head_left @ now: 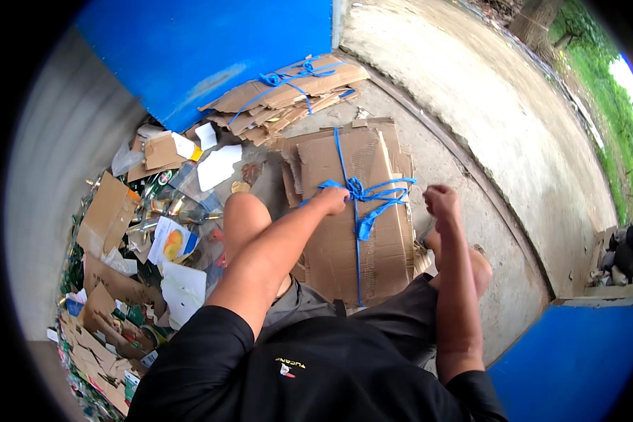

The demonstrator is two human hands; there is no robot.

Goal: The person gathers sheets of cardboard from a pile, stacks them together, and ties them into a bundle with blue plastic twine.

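A flat stack of brown cardboard (pixel 323 246) lies between my knees, bound crosswise with a blue plastic strap (pixel 338 151). The strap's crumpled knot (pixel 356 188) sits near the middle of the top sheet, with loose ends trailing right and down. My left hand (pixel 336 200) is closed on the blue strap just left of the knot. Off the stack's right edge, my right hand (pixel 443 202) is raised with its fingers curled tight, close to the strap's right end. Whether anything is inside that fist cannot be made out.
A second tied cardboard bundle (pixel 281 95) lies beyond, against a blue panel (pixel 211 49). Glass bottles, plastic and torn cardboard (pixel 109 214) heap along the left wall. A raised concrete edge (pixel 464 151) runs along the right; another blue panel (pixel 577 359) stands at lower right.
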